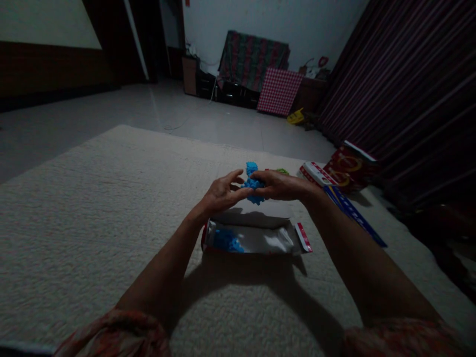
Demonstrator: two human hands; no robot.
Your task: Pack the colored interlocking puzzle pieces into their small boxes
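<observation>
No lettering can be read: the white marks on the blue strip (355, 216) and those on the red-and-white carton (319, 173) are too blurred.

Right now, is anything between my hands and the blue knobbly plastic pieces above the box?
Nothing visible. Your right hand grips the blue knobbly plastic pieces, your left hand is right beside them, and the open box lies nearer you.

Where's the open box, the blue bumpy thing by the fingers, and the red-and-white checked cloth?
Open box (264, 214): head view, on its pale back flap.
Blue bumpy thing (253, 184): head view, near its middle.
Checked cloth (279, 91): head view, its middle.
</observation>
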